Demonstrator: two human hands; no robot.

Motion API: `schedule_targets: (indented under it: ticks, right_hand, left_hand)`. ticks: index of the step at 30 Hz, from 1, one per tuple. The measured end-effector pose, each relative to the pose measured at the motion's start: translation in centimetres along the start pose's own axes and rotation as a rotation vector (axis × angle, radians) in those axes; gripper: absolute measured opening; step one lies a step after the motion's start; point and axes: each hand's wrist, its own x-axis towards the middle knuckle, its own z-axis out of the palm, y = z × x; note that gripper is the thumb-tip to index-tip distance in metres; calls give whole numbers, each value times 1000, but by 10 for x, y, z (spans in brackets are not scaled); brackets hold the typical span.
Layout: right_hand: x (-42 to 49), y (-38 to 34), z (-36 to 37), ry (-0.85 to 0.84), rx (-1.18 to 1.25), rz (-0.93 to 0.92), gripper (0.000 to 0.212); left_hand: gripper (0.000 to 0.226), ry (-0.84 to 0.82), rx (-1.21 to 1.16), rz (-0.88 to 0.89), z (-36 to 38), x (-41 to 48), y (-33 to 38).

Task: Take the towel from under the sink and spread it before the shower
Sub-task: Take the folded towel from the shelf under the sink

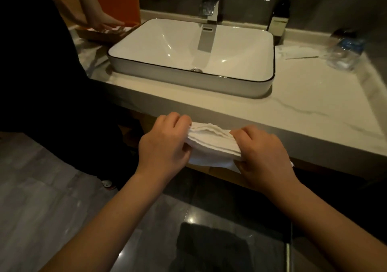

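1. The left hand (165, 146) grips the left end of a folded white towel (211, 144). Its fingers (178, 119) curl over the top edge and the thumb presses in from the near side.
2. The right hand (263, 152) grips the right end the same way, with its fingers (244, 132) curled down over the stacked folds.
3. The towel spans the gap between the two sets of fingers. It is held in the air, and a loose corner droops below the right fingers.
4. Just beyond the fingers runs the front edge of the marble countertop (303, 108).
5. Farther beyond them sits a white rectangular basin (188, 79) with a chrome faucet (209, 12).
6. Well past the right fingers stand a dark pump bottle (279, 18) and a clear plastic water bottle (345, 51).
7. Far beyond the left fingers, another person's hand (104, 21) rests on a wooden tray (100, 35).
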Motion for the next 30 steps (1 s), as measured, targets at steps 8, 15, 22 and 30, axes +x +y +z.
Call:
schedule_targets:
  ticks: [8,15,22,30]
  right_hand:
    - [17,3,-108,-47,-84,-2,36]
    - [26,16,-195,-25,-111,11,44]
    - [28,31,-273,-11,-153,1,38]
    - [29,32,-339,1,-140,-68,36]
  left_hand:
    - [37,8,-19,-3,-92,36,25]
    - [43,39,-13,15,-161,71,57]
    - [44,47,-24,16,-222,91,90]
    - [41,73,41,-50,-285,96,109]
